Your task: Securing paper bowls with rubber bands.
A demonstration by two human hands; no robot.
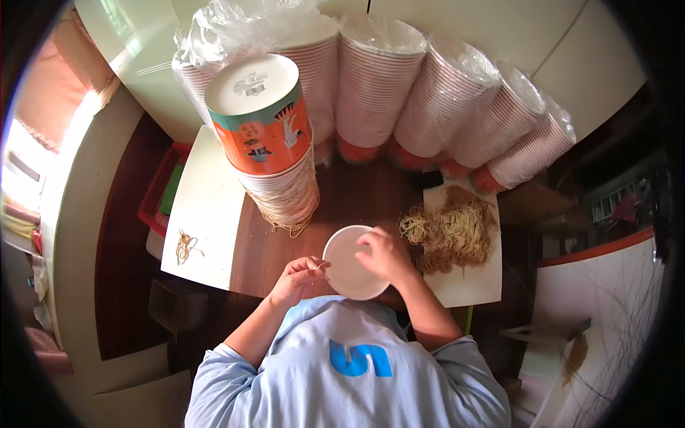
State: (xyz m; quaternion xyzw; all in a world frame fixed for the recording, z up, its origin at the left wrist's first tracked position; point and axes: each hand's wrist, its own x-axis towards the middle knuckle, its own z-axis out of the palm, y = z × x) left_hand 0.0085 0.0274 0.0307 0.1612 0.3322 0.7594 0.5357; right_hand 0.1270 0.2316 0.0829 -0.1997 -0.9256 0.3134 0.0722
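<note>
A round white paper bucket (pixel 349 279) sits at the table's near edge against my shirt, its pale inside facing up. At the left of its rim, my left hand (pixel 296 277) has thumb and fingers pinched together; whatever is between them is too small to tell. My right hand (pixel 386 255) hovers over the right part of the bucket's mouth, its fingers bent and apart, with nothing visible in them. Beyond my left hand stands a stack of upside-down paper buckets (pixel 260 132), the top one orange and teal, with thin tan cords (pixel 289 203) hanging around the lower ones.
Tall plastic-wrapped stacks of paper buckets (pixel 379 85) line the table's back. A heap of tan cords (pixel 457 232) lies on a white board (pixel 464 289) at right. Several loose cords (pixel 187 247) lie on the left white board (pixel 207 214). A red crate (pixel 158 189) stands beyond the left edge.
</note>
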